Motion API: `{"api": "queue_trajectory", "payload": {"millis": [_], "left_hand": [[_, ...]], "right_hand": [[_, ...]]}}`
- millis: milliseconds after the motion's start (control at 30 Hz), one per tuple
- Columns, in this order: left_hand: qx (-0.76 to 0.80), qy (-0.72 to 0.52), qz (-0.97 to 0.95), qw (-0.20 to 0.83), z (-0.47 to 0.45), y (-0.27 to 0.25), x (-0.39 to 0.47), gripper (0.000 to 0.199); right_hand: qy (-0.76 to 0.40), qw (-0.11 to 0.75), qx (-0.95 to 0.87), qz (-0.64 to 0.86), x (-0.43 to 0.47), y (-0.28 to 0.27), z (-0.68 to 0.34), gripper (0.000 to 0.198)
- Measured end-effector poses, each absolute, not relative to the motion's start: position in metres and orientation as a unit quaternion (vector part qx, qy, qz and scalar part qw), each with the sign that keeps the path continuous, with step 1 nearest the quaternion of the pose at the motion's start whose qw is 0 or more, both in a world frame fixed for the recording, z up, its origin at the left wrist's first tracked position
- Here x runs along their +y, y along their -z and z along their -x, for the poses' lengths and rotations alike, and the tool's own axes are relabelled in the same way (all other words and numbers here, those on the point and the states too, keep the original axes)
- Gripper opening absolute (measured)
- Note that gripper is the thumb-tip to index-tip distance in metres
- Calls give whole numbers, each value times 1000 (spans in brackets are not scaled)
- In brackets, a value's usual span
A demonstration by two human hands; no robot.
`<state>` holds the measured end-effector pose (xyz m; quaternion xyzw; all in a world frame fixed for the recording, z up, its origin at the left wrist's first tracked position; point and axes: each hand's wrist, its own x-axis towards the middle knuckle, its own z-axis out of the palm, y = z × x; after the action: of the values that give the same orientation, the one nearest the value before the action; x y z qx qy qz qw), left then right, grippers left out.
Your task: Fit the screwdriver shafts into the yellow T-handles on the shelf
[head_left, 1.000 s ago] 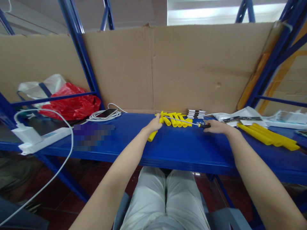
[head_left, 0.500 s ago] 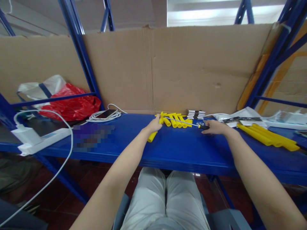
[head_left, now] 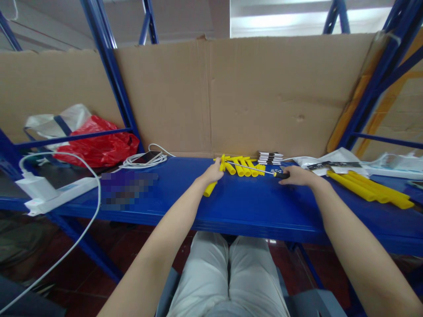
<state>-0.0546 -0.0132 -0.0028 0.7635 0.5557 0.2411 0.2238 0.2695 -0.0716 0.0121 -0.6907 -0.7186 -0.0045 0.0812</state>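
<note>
Into the head view, the only one I've got, and I'm taking the stack (head_left: 270, 158) at the back of the desk (head_left: 251, 207) as my marker. Left of the stack and nearer me is the tube (head_left: 209, 189), with the left hand (head_left: 211, 173) wrapped around it below the top. Over to the right, just in front of the stack, the right hand (head_left: 295, 175) grips the black handle of a screwdriver (head_left: 248, 167), its long shaft slanting left toward the tube's upper end. Is the tip seated there? I can't tell from here. Here's what worries me: if the tip isn't square, a hard push could skid it off the yellow surface toward those left fingers. A loose left grip could let the tube roll under the turning force, and a low wrist could drag the shaft into the spare tubes (head_left: 239, 166), left of the stack, or sweep the metal bits (head_left: 275, 170) just in front of it. And the tube itself? Bright, even yellow, plastic by my guess, tilted, its rounded lower end poking out toward me and a crosspiece at the top; no crack shows at this distance, though the fingers hide its middle.
</note>
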Motion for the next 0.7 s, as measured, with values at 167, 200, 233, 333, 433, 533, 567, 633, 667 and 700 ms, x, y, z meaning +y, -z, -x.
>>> {"api": "queue_trajectory", "payload": {"millis": [167, 200, 233, 333, 433, 533, 567, 633, 667, 700], "left_hand": [[555, -245, -760, 231, 54, 3, -14, 51], [557, -244, -759, 232, 54, 2, -15, 50], [558, -243, -759, 231, 54, 2, -16, 50], [561, -241, -759, 227, 54, 0, -17, 50], [560, -236, -763, 219, 55, 0, -16, 51], [560, -233, -766, 212, 55, 1, -15, 52], [560, -233, -766, 211, 55, 1, -15, 52], [558, -238, -766, 211, 55, 2, -15, 52], [557, -242, -765, 213, 55, 2, -14, 51], [557, -245, -764, 217, 55, 3, -14, 50]], "right_hand": [[-49, 74, -700, 709, -72, -12, -267, 15], [-47, 76, -704, 705, -72, -11, -268, 15], [-38, 80, -710, 699, -71, -11, -269, 16], [-23, 89, -723, 685, -67, -9, -273, 12], [-47, 87, -717, 690, -67, -10, -274, 7], [-24, 96, -718, 689, -69, -12, -272, 9], [-10, 98, -719, 688, -70, -12, -271, 11], [12, 95, -716, 691, -70, -13, -270, 15], [19, 92, -711, 697, -70, -12, -269, 16], [24, 90, -705, 703, -70, -12, -268, 17]]}}
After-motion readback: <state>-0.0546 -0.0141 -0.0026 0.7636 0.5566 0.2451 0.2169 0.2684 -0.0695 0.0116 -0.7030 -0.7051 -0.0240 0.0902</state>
